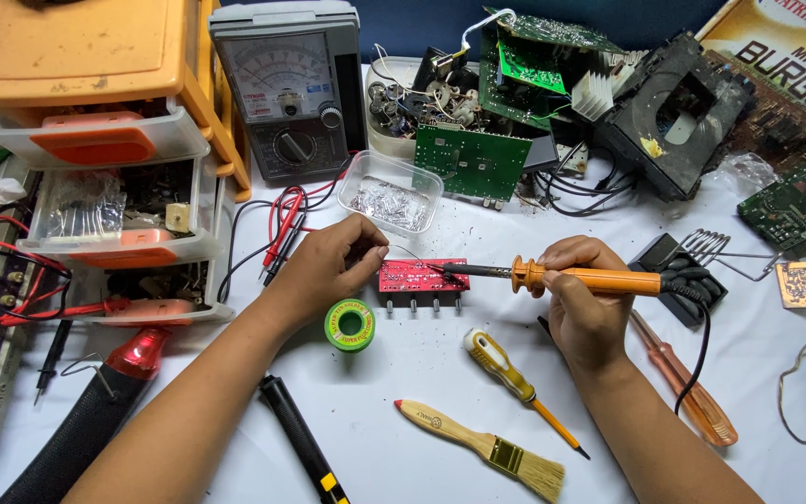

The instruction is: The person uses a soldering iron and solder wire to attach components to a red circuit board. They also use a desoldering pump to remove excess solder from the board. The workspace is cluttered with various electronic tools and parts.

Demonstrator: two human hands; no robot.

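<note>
A small red circuit board [417,274] lies on the white table between my hands. My right hand [582,299] grips an orange-handled soldering iron [590,278], whose dark tip rests on the board's right end. My left hand [333,266] pinches a thin solder wire [406,250] that arcs over to the board. A green solder spool [350,324] sits just below my left hand.
An analog multimeter [289,89] and an orange drawer unit [109,140] stand at the back left. A clear tub [391,192], green boards [473,161] and a black drive frame [678,112] crowd the back. A screwdriver [515,378] and wooden brush [478,443] lie in front.
</note>
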